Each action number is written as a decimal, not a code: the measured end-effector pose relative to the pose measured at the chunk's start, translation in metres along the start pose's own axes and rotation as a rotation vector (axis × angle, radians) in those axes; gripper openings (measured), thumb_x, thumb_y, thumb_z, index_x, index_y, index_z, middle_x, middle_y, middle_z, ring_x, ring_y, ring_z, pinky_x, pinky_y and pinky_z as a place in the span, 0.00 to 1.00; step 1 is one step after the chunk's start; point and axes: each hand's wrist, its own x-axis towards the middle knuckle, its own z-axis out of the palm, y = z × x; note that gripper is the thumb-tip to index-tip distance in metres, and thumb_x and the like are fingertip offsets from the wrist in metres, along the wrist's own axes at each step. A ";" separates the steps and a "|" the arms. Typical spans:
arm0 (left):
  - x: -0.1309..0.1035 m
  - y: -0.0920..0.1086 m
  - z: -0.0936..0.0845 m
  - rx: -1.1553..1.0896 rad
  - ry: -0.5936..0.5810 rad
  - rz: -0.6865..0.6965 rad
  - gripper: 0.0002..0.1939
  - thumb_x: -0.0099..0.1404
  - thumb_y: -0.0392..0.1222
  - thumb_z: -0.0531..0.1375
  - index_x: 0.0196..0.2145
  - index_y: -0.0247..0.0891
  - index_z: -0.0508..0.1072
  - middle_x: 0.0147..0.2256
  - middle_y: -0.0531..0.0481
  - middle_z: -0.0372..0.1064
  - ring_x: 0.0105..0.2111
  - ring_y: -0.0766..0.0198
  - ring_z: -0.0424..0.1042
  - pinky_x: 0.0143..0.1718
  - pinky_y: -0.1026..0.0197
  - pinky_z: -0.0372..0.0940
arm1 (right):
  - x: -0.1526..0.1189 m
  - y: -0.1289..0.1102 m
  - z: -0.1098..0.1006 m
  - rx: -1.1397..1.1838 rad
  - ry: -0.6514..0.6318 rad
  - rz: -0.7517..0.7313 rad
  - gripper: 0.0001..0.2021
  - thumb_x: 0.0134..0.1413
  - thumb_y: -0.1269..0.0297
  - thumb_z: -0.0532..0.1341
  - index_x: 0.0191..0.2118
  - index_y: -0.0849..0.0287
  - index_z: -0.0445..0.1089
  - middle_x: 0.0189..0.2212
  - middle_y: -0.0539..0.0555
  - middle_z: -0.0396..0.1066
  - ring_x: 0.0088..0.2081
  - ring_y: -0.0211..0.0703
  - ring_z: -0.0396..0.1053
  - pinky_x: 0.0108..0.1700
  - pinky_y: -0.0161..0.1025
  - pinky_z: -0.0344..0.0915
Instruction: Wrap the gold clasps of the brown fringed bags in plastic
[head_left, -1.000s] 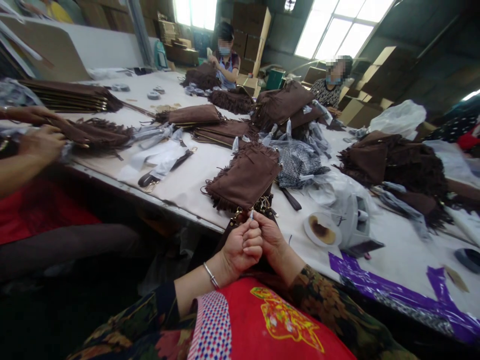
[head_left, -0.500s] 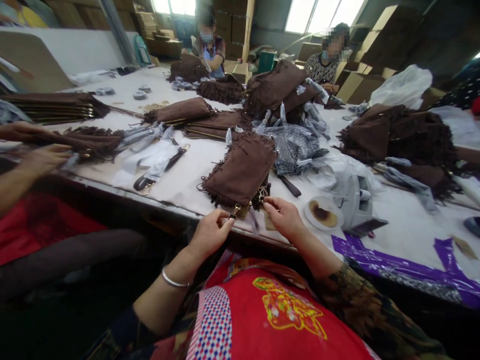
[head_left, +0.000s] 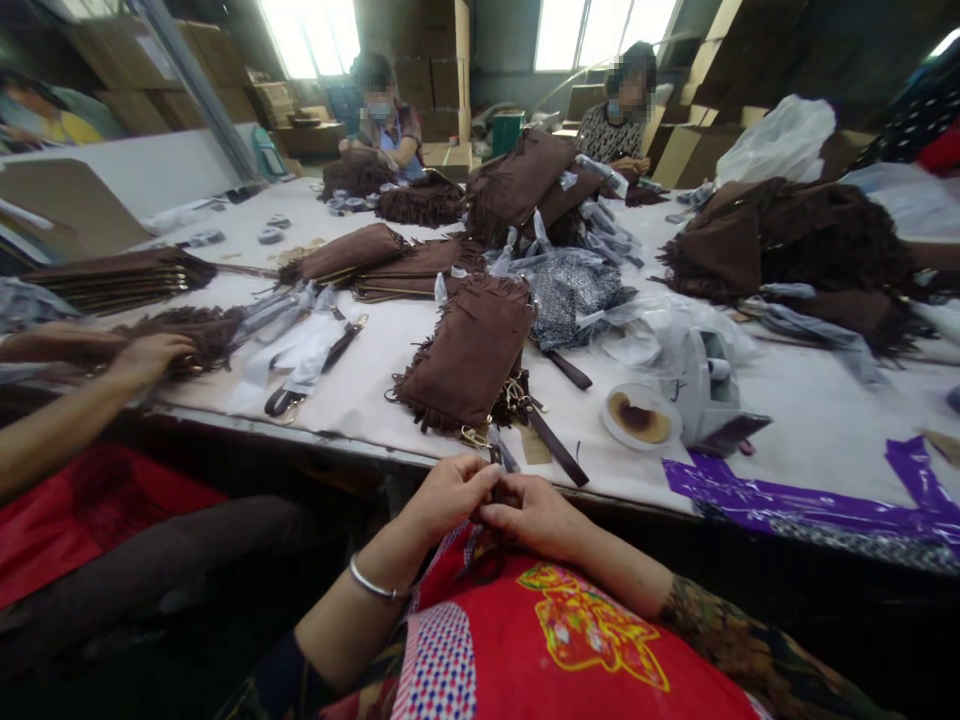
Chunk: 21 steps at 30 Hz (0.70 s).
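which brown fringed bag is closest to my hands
The fringed bag directly beyond your left hand and right hand, with a dark strap beside its near right corner. The other bags lie farther back or off to the sides.

rear windows (head_left: 562,35) blown-out white | lower left near-black | edges stretched, soft

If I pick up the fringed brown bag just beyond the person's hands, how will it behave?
The bag likely flexes without collapsing: soft-looking material, yet fairly straight edges. Its fringe should flop, since strands splay loosely. The gold clasp by its near corner might snag.
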 end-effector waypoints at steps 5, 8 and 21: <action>0.018 0.013 -0.005 -0.365 0.189 -0.238 0.22 0.64 0.59 0.61 0.34 0.33 0.73 0.26 0.48 0.71 0.23 0.64 0.72 0.22 0.66 0.64 | -0.010 -0.004 -0.007 0.468 0.121 0.123 0.15 0.46 0.61 0.62 0.42 0.59 0.68 0.26 0.49 0.72 0.26 0.39 0.69 0.29 0.35 0.63; 0.036 0.021 -0.009 -0.684 0.184 -0.373 0.22 0.66 0.57 0.60 0.37 0.30 0.73 0.35 0.38 0.75 0.30 0.58 0.77 0.26 0.62 0.71 | -0.016 -0.008 -0.010 0.576 0.078 0.050 0.12 0.48 0.60 0.61 0.39 0.59 0.68 0.25 0.48 0.70 0.25 0.36 0.68 0.27 0.33 0.61; 0.177 0.055 -0.002 -0.914 0.736 -0.090 0.13 0.67 0.40 0.62 0.47 0.30 0.73 0.39 0.40 0.77 0.34 0.60 0.78 0.40 0.57 0.75 | -0.010 0.005 -0.023 0.392 0.318 -0.004 0.18 0.53 0.47 0.60 0.32 0.59 0.63 0.23 0.47 0.67 0.19 0.32 0.63 0.20 0.30 0.58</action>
